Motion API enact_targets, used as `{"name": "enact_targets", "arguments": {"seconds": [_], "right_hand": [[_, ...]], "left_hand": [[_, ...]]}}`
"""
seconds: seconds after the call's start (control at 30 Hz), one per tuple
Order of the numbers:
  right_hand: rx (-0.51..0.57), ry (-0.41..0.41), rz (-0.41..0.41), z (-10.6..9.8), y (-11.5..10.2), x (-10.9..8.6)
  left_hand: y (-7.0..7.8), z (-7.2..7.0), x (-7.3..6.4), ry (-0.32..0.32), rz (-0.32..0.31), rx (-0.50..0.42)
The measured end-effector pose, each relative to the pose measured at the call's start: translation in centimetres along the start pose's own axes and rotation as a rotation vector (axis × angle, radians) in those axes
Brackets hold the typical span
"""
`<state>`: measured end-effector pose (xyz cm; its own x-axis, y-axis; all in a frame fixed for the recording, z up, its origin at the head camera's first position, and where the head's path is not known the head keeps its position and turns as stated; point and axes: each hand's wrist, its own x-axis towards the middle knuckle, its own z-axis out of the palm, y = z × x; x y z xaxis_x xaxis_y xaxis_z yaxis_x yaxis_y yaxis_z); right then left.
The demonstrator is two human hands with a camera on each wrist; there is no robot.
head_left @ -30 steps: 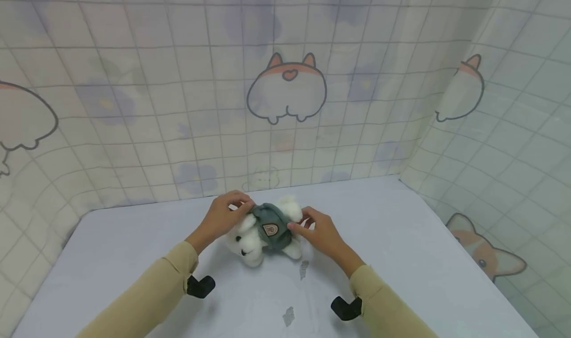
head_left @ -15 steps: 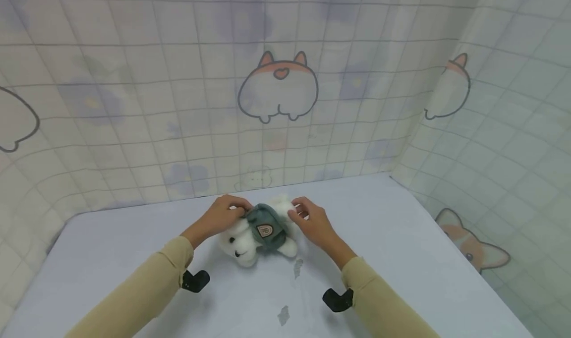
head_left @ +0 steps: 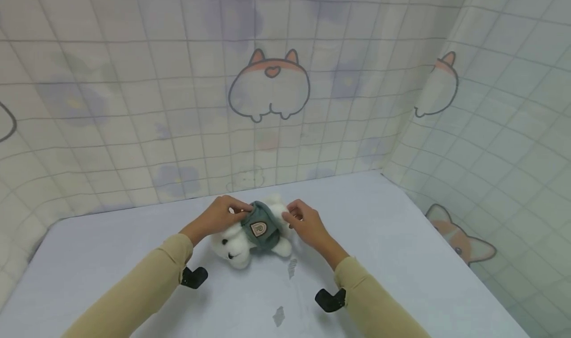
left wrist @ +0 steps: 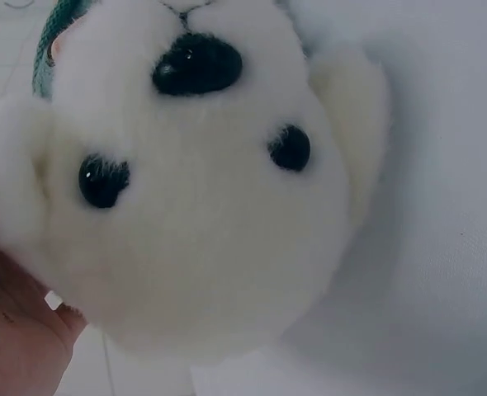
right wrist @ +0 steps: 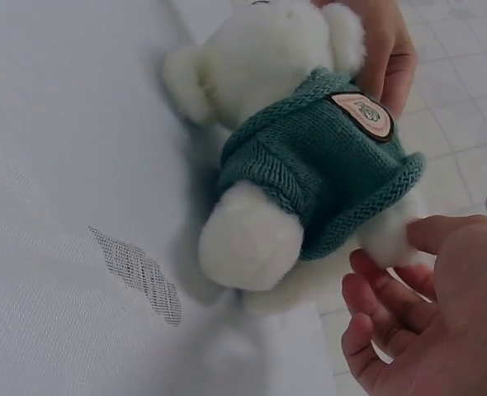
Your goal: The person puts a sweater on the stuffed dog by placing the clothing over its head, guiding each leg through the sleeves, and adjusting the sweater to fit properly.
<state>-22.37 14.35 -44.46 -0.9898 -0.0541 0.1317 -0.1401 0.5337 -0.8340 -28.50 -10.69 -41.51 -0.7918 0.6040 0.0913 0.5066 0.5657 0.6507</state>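
Left hand [head_left: 218, 215] and right hand [head_left: 309, 224] in narrow pinches on plush toy [head_left: 262, 231] near tabletop's back edge [head_left: 330, 181]

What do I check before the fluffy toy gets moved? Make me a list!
1. Left hand on the toy: ok, its fingertips are at the sweater.
2. Right hand on the toy: ok, its thumb touches white fur.
3. Badge showing: ok, nothing covers it.
4. Toy upright: not ok, it lies sideways.
5. Underside clean: cannot tell, it's hidden.
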Motion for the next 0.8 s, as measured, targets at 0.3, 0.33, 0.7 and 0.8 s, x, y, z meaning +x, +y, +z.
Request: {"name": "enact_targets", "arguments": {"seconds": [0.3,0.33,0.7,0.8], "right_hand": [[-0.008,-0.005,0.007,0.5,0.1,0.1],[-0.012,-0.001,0.000,0.6,0.1,0.1],[-0.016,0.023,-0.015,1.1,-0.1,0.4],[-0.022,0.022,-0.019,1.2,-0.2,0.4]], "left_hand": [[0.2,0.4,0.3,-0.001,0.012,-0.050],[0.3,0.5,0.4,0.001,0.018,-0.047],[1.0,1.4,1.1,-0.009,0.028,-0.070],[1.1,1.8,1.3,-0.035,0.016,-0.085]]}}
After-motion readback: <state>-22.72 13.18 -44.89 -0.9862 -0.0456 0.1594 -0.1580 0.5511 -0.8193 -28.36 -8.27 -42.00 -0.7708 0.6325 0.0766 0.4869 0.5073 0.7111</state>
